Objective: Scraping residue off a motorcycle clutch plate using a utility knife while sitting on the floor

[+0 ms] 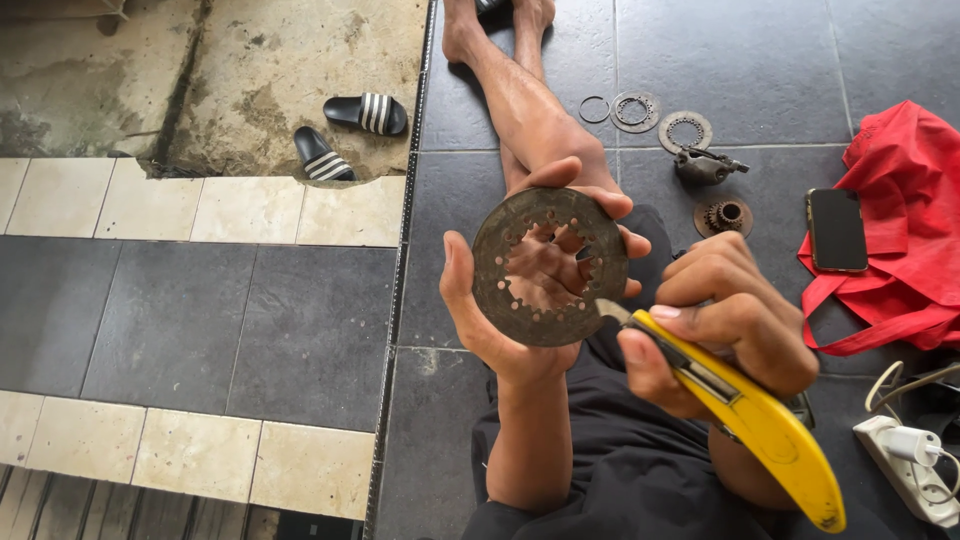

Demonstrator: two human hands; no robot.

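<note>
The left hand (500, 320) has its grip closed on 1 rusty toothed disc (550, 266), thumb along the left rim and fingers curled behind the right rim, so the disc stands face-on to the camera above the person's lap. The right hand (725, 320) grips 1 yellow knife (760, 420), fingers wrapped round the front of the handle; the short blade (612, 311) touches the disc's lower right edge.

Behind the disc lie the person's bare legs (520, 100), stretched out on the dark tiled floor (300, 330), and they hide part of the floor beyond. Black shorts (620, 470) cover the lap under both hands.

On the floor to the right of the legs lie 5 metal parts: 1 thin ring (594, 109), 1 small toothed disc (635, 111), 1 larger disc (685, 131), 1 grey hub (705, 165) touching that disc, and 1 brown gear (724, 215) nearest the right hand. Farther right, 1 black phone (837, 230) rests on 1 red bag (900, 230). At the lower right edge sits 1 white power strip (905, 460) with a plug in it.

To the upper left, well apart, 2 black striped slides (345, 130) lie on bare concrete (280, 70). 2 bands of pale tiles (200, 210) cross the floor on the left.
</note>
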